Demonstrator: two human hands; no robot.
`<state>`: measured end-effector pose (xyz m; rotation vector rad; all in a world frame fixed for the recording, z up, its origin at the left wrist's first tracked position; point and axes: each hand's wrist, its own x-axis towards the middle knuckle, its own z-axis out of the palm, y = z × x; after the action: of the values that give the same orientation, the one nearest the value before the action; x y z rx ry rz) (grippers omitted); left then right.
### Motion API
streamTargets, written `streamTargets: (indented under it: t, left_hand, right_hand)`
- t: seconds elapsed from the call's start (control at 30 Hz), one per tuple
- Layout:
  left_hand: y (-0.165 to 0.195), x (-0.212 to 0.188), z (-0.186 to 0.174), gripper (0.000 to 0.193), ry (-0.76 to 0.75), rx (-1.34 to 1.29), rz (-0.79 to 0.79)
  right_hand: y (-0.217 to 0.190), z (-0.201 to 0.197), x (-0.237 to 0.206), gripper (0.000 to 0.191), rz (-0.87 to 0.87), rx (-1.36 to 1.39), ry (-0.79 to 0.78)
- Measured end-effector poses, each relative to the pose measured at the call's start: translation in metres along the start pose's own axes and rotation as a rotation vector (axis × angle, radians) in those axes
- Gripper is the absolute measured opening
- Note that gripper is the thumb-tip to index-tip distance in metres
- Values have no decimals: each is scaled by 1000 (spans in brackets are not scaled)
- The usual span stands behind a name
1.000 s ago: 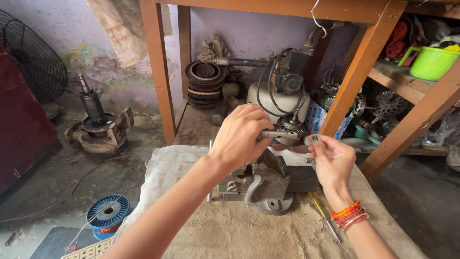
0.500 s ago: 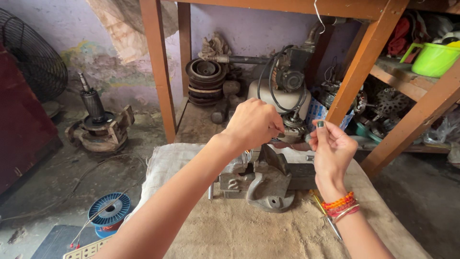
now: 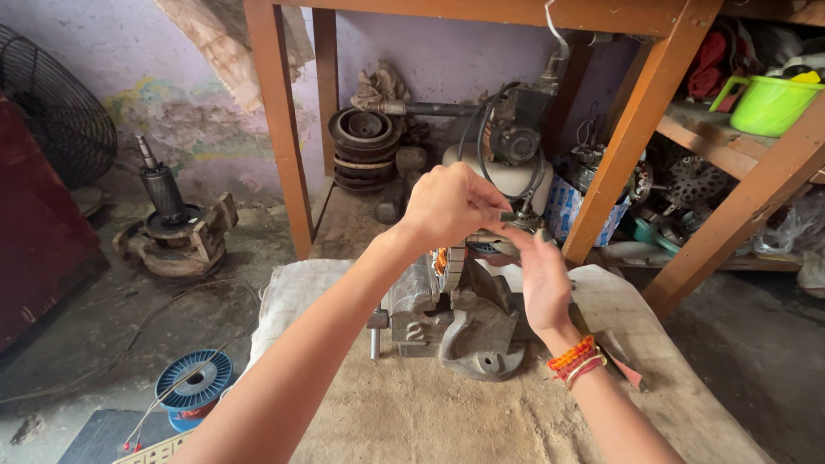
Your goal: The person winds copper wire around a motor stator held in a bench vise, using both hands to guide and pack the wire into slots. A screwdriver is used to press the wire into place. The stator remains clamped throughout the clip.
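A sack-covered worktop (image 3: pixel 412 412) carries a grey motor housing (image 3: pixel 455 322). Above the housing, the left hand (image 3: pixel 451 206) makes a closed grip on a small metal part (image 3: pixel 516 219); the right hand (image 3: pixel 541 279) touches it, fingers narrow.

A bench vise (image 3: pixel 460 322) stands on the sacking-covered worktop (image 3: pixel 412 412), with both hands (image 3: pixel 451 206) meeting just above its far end. Left of the worktop, on the floor, lie a wire spool (image 3: pixel 194 382) and, farther back, a motor rotor (image 3: pixel 172 228). Behind the vise sits a pump motor (image 3: pixel 507 155); a jug (image 3: pixel 765 103) rests on the shelf at right.
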<state>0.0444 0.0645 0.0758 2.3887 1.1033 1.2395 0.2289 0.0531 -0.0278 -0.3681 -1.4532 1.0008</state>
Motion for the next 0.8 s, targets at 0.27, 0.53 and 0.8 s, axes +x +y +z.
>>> streamTargets:
  t: [0.27,0.53,0.8]
  left_hand:
    - [2,-1,4,17,33,0,-27]
    - [0,-17,-4,20,12,-171,-13]
    - [-7,-56,-14,20,340,-117,120]
  right_hand:
    - [-14,26,7,49,-121,-1028,3]
    - [-7,31,11,36,-96,-1095,19]
    - [1,28,7,33,-165,-1075,83]
